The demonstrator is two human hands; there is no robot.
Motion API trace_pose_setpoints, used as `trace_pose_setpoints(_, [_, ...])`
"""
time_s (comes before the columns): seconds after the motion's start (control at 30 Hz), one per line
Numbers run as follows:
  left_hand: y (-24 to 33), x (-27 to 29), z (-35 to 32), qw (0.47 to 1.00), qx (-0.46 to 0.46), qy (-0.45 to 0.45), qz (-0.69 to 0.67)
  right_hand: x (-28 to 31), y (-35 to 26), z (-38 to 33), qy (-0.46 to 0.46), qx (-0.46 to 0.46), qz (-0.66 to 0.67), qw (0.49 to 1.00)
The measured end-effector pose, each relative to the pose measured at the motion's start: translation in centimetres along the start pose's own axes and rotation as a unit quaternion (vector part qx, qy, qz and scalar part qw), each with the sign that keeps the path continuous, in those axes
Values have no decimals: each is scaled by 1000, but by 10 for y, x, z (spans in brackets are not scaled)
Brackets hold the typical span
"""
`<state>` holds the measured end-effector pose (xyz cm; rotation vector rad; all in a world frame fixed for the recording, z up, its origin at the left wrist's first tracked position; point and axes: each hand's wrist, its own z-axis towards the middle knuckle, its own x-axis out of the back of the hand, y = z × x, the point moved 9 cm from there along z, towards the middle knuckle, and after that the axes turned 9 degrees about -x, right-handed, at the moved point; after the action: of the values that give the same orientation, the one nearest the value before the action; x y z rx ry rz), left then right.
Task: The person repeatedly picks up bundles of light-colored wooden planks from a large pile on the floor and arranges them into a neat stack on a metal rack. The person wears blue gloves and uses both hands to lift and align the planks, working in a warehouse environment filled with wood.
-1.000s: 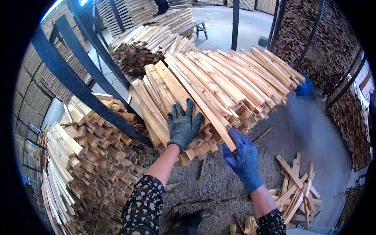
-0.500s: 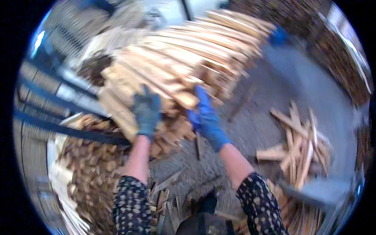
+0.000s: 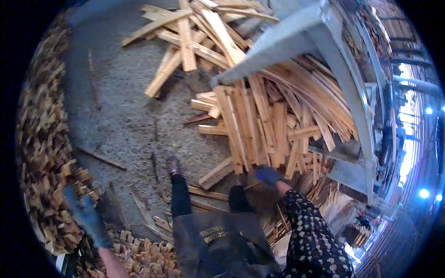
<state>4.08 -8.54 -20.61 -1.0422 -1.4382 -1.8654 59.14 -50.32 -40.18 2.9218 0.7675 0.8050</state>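
My left hand (image 3: 85,215), in a blue-green glove, is at the lower left with fingers apart and nothing in it. It lies beside the cut ends of a tall stack of wood strips (image 3: 39,143). My right hand (image 3: 269,175), in a blue glove, is by the near ends of several long wooden slats (image 3: 250,120) that lie heaped under a grey metal frame. Its fingers are blurred and partly hidden, so whether they grip a slat cannot be made out.
The grey metal frame (image 3: 287,39) arches over the slats at the right. Loose slats (image 3: 185,41) lie crossed on the concrete floor (image 3: 125,102) farther off. A short wood block (image 3: 217,173) and thin offcuts lie around my feet. More stacked strip ends (image 3: 139,257) are near me at lower left.
The view has swung right, from the stacked pale boards to the heap under the metal frame. Both hands have left the stack's boards; they have spread apart, the right one reaching the slats.
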Motion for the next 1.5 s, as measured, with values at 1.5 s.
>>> trace_pose_setpoints(1.5, [340, -566, -310, 588, 314, -424, -613, 57, -26, 86, 60, 396, 372, 838])
